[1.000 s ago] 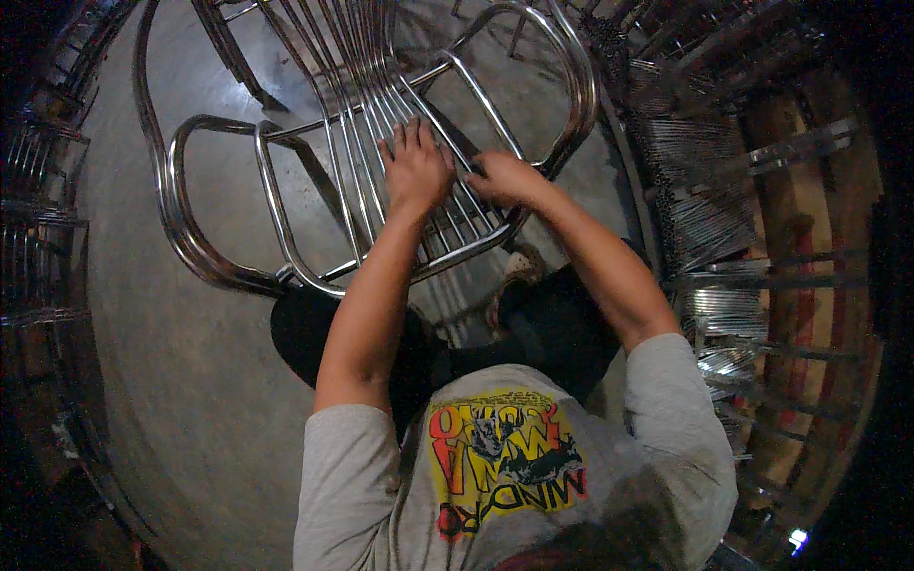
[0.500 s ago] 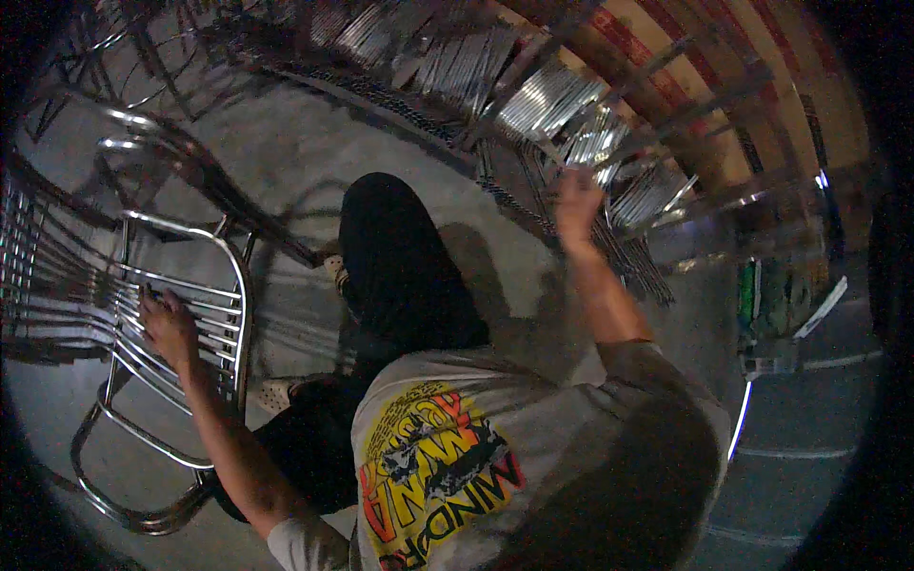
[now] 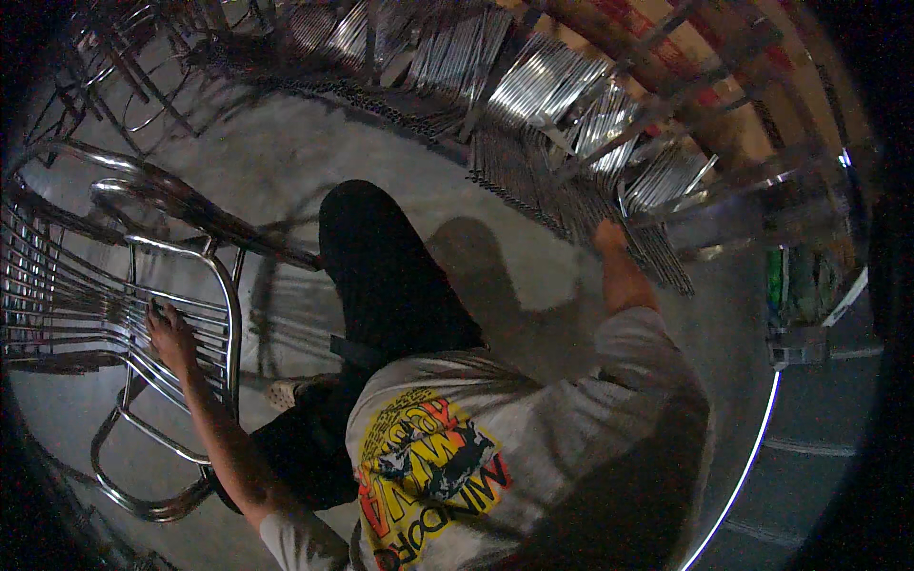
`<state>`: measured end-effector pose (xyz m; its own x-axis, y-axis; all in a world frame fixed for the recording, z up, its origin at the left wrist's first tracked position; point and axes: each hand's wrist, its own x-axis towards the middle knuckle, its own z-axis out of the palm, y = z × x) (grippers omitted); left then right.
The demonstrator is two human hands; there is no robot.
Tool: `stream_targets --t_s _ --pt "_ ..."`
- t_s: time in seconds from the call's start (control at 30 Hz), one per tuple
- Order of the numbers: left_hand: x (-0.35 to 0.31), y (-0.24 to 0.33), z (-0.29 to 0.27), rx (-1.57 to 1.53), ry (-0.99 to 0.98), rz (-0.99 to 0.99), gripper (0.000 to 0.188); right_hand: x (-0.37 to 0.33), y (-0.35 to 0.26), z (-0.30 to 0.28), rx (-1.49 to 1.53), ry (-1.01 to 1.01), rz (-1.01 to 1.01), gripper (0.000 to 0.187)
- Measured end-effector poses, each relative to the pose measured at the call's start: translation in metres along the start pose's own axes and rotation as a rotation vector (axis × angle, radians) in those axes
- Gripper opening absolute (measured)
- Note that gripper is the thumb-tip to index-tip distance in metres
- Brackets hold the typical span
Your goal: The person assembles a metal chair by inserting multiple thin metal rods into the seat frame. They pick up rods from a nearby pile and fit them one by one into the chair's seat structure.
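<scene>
A shiny metal chair frame [image 3: 228,309] with curved tubular sides and a row of slender bars lies tilted on my left. My left hand [image 3: 171,341] rests across its bars, with the fingers stretched out and apart. Over on the right, my right hand [image 3: 609,236] is at the near end of a long pile of thin metal rods [image 3: 552,181]. The fingers of that hand are hidden by the hand itself and by shadow, so I cannot tell whether they hold a rod.
More bundles of bright rods [image 3: 547,86] lie behind the pile, beside dark metal bars and brown cartons [image 3: 685,67]. Other metal frames [image 3: 105,95] stand at the far left. My bent knee [image 3: 371,219] is between the chair frame and the rods.
My right hand has come down from the bright rods to the near end of the dark pile. The left hand stays on the chair bars. My view and knee have shifted slightly.
</scene>
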<state>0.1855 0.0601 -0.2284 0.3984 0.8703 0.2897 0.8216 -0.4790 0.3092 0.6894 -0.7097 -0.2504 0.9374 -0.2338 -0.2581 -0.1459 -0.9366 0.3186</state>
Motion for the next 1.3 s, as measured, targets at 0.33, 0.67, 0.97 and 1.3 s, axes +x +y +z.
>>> stream_targets --t_s 0.33,0.67,0.97,1.3 --pt "-0.003 0.011 -0.007 0.087 -0.022 0.023 0.052 0.093 0.042 0.041 0.8 -0.116 0.129 0.035" --pt "-0.006 0.02 0.001 0.077 -0.032 -0.069 0.052 0.0 0.034 -0.062 0.088 0.939 0.121 0.045" --pt "-0.025 0.17 -0.164 -0.639 0.78 0.306 0.072 -0.173 -0.232 -0.23 0.717 1.266 -1.157 0.05" --pt "-0.064 0.122 -0.331 -0.306 1.035 0.184 0.064 -0.287 -0.329 -0.306 0.645 1.031 -1.658 0.058"
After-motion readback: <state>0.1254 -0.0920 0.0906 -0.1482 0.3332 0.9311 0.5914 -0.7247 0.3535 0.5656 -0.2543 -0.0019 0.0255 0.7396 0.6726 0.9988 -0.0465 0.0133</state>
